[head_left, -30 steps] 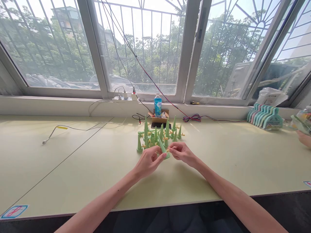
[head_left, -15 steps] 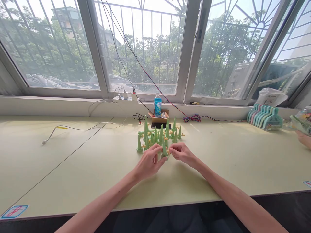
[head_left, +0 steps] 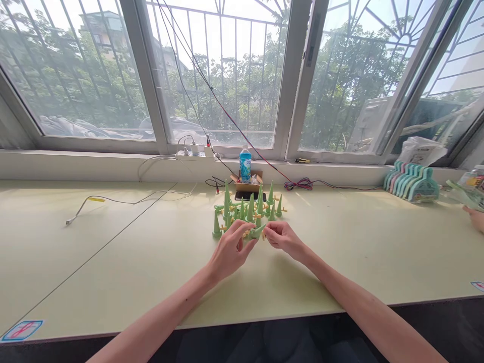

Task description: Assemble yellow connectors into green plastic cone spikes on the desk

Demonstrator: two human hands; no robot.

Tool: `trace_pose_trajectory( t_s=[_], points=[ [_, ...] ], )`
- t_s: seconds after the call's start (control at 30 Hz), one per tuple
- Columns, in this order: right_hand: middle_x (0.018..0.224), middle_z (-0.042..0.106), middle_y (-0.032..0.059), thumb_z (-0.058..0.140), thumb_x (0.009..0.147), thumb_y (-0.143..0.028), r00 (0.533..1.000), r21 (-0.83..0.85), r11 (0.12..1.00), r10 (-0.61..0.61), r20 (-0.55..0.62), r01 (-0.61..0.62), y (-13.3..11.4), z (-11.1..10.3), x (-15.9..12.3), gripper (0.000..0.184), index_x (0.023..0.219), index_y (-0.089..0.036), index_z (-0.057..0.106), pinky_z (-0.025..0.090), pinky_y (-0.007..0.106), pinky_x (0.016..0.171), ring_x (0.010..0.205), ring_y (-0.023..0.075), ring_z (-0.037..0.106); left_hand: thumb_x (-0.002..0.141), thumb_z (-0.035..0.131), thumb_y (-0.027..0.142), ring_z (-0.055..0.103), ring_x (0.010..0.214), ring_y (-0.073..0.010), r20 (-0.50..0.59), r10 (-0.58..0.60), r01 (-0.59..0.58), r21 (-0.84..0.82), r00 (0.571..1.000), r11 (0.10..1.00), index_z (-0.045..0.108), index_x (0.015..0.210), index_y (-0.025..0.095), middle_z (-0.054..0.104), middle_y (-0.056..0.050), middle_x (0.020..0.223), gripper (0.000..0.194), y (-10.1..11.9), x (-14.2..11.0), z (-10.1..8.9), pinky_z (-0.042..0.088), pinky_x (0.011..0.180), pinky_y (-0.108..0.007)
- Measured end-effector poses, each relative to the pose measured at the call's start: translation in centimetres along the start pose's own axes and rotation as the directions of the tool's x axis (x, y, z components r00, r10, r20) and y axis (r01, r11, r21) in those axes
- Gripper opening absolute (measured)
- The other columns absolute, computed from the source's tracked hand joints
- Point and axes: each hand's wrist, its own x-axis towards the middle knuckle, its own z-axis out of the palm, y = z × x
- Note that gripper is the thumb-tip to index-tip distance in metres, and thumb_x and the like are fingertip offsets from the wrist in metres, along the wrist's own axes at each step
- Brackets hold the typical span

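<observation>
My left hand [head_left: 231,249] is closed on a green plant-watering spike [head_left: 257,232], a cone lying tilted with its tip toward the right. Fingers and thumb grip it by its wider end. Just beside the tip, my right hand [head_left: 282,237] pinches a small yellow piece [head_left: 263,235], which looks like a valve; most of it is hidden by the fingertips. Right behind both hands stand several more green spikes [head_left: 250,209], mostly upright, some with yellow valves [head_left: 284,209] sticking out of their sides.
Behind the spikes are a dark phone [head_left: 250,195], a small cardboard box [head_left: 257,185] and a blue bottle [head_left: 245,165]. Coiled wires [head_left: 300,183] lie by the wall. Teal hangers [head_left: 410,182] stand at right; another person's hand [head_left: 474,217] shows at the edge. A cable [head_left: 113,199] lies left.
The held spike has gone from upright to tilted, its tip swinging to the right. My left hand has rotated slightly with it. My right hand stays nearly in place.
</observation>
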Motion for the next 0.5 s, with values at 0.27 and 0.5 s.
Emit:
trace_pose_trajectory(
  t_s=[0.27,0.5],
  points=[
    [0.053,0.027,-0.009,0.067,0.085,-0.048,0.998,0.052,0.998,-0.04,-0.052,0.043,0.19,-0.09,0.16,0.038,0.07,-0.016,0.054,0.013,0.024,0.043,0.047,0.0053,0.019,0.099,0.041,0.047,0.043,0.045,-0.0069,-0.013,-0.174,0.172,-0.082,0.985,0.982,0.054,0.06,0.015,0.051,0.002,0.05,0.052,0.53,0.44,-0.24,0.033,0.048,-0.019],
    [0.055,0.026,-0.0086,0.066,0.087,-0.046,0.999,0.014,0.999,-0.044,0.011,0.044,0.13,0.01,0.06,0.035,0.072,-0.016,0.057,0.013,0.024,0.044,0.046,0.0051,0.019,0.093,0.044,0.06,0.045,0.035,-0.0068,0.187,-0.391,0.43,-0.279,0.901,0.859,0.064,0.061,0.013,0.063,-0.002,0.053,0.06,0.98,0.67,-0.56,0.036,0.04,-0.019]
  ],
)
